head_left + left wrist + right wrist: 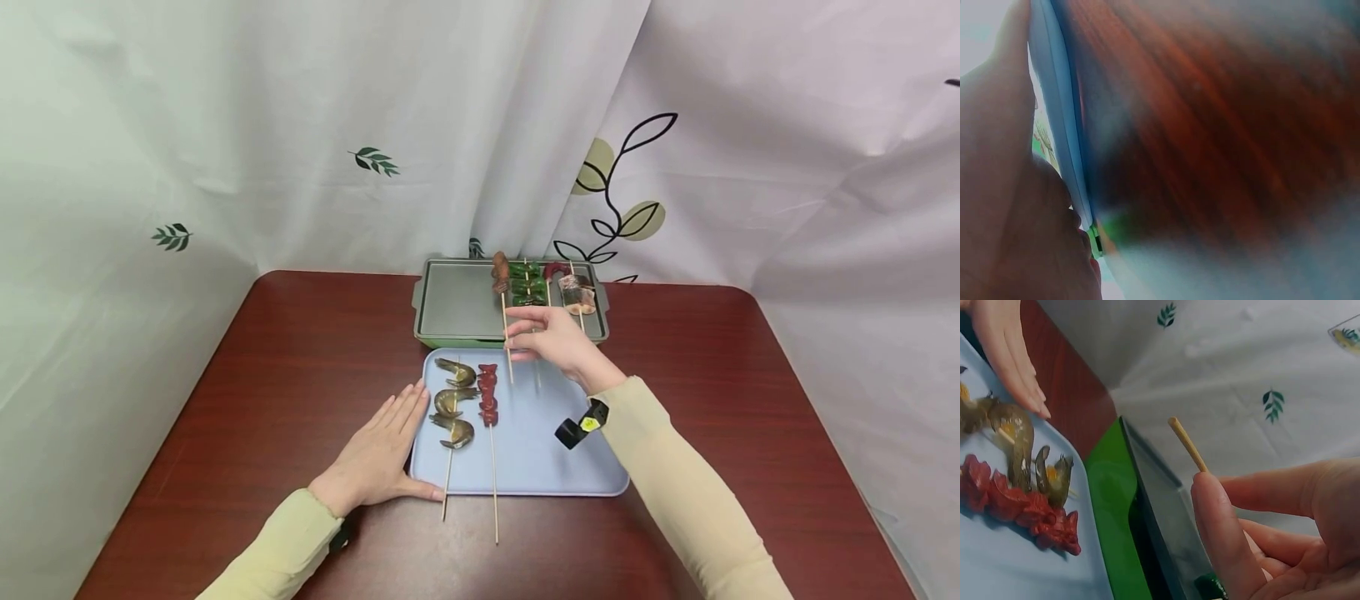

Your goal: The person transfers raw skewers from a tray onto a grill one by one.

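My right hand (pixel 551 337) pinches the wooden stick of a skewer with brown meat (pixel 500 273) between thumb and fingers. Its meat end lies over the grey grill pan (pixel 457 300); the bare stick end (pixel 1186 442) pokes out past the fingertips in the right wrist view. My left hand (pixel 378 454) lies with straight fingers along the left edge of a pale blue tray (pixel 558 467), thumb at the front rim. On that tray, a shrimp skewer (pixel 453 402) lies beside a red meat skewer (pixel 487 396), both sticks jutting over the front edge.
On the pan's right half lie a green pepper skewer (pixel 528 287), a dark red skewer (pixel 555 270) and a fish-like skewer (pixel 577 296). The pan's green base (pixel 1113 481) stands right behind the tray on a reddish-brown table (pixel 225 417). Patterned white curtains (pixel 300 150) hang behind.
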`<state>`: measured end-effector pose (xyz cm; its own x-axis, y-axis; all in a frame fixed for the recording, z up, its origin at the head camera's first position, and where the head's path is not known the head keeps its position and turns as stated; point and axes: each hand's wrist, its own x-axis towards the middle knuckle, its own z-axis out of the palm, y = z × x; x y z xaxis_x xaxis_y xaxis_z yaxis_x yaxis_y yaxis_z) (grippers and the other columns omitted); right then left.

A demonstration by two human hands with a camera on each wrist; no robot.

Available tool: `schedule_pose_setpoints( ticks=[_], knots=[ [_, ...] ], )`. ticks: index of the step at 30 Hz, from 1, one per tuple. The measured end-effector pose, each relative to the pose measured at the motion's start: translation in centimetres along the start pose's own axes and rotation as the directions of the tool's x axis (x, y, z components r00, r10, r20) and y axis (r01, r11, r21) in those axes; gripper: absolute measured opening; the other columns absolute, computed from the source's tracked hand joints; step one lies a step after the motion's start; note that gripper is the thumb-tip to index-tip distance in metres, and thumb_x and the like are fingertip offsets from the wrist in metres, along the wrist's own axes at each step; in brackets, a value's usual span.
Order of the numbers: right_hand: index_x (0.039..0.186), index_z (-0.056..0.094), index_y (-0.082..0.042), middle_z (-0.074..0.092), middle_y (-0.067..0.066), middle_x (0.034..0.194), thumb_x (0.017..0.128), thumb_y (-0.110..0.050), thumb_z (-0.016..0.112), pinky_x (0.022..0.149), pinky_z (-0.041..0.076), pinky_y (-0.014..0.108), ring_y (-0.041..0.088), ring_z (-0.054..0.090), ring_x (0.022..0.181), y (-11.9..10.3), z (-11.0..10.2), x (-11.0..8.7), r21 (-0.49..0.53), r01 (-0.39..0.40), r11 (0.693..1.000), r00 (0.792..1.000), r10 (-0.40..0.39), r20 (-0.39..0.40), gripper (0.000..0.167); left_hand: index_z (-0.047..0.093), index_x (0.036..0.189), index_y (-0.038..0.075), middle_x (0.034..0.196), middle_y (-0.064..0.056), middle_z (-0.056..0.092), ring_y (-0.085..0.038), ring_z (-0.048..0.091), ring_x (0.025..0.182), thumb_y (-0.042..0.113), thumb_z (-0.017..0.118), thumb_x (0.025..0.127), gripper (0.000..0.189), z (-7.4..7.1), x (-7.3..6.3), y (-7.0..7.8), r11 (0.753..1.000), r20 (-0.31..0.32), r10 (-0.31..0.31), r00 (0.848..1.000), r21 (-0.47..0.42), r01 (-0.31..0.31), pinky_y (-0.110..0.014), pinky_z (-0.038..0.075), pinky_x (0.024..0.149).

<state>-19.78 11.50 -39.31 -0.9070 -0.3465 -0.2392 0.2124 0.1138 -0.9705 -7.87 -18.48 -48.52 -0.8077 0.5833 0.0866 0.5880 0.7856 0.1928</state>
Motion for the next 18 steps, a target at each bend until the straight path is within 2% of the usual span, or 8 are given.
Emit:
schedule_pose_setpoints(
  ticks=[6, 11, 18],
  knots=[
    [0.147, 0.048, 0.007, 0.063, 0.029, 0.118, 0.094, 0.013, 0.062, 0.08, 0.061, 0.036, 0.022, 0.072, 0.09, 0.28, 0.15, 0.8, -0.014, -0.033, 0.999, 0.999, 0.033, 0.0, 0.055, 0.025, 0.156, -0.01, 0.164, -0.025, 0.021, -0.038, 0.022, 0.15, 0.092, 0.058, 0.069, 0.138, -0.15, -0.07, 0.1, 1.0, 0.023, -0.003, 1.0, 0.023, 0.003, -0.048, 0.024, 0.121],
    [0.147, 0.048, 0.007, 0.063, 0.029, 0.118, 0.094, 0.012, 0.062, 0.08, 0.061, 0.035, 0.025, 0.072, 0.093, 0.29, 0.15, 1.05, -0.048, -0.054, 0.997, 0.999, 0.054, -0.005, 0.054, 0.024, 0.157, -0.01, 0.164, -0.025, 0.02, -0.037, 0.021, 0.151, 0.092, 0.058, 0.069, 0.139, -0.3, 0.0, 0.15, 1.0, 0.036, -0.009, 0.999, 0.027, 0.008, -0.048, 0.022, 0.121],
    [0.147, 0.048, 0.006, 0.065, 0.027, 0.116, 0.095, 0.011, 0.062, 0.083, 0.06, 0.039, 0.025, 0.072, 0.091, 0.24, 0.14, 1.18, -0.077, -0.068, 0.995, 0.998, 0.067, -0.016, 0.054, 0.024, 0.156, -0.01, 0.164, -0.026, 0.02, -0.038, 0.021, 0.151, 0.092, 0.057, 0.068, 0.139, -0.24, 0.08, 0.1, 1.0, 0.04, -0.012, 0.999, 0.025, 0.011, -0.047, 0.022, 0.122]
  ],
)
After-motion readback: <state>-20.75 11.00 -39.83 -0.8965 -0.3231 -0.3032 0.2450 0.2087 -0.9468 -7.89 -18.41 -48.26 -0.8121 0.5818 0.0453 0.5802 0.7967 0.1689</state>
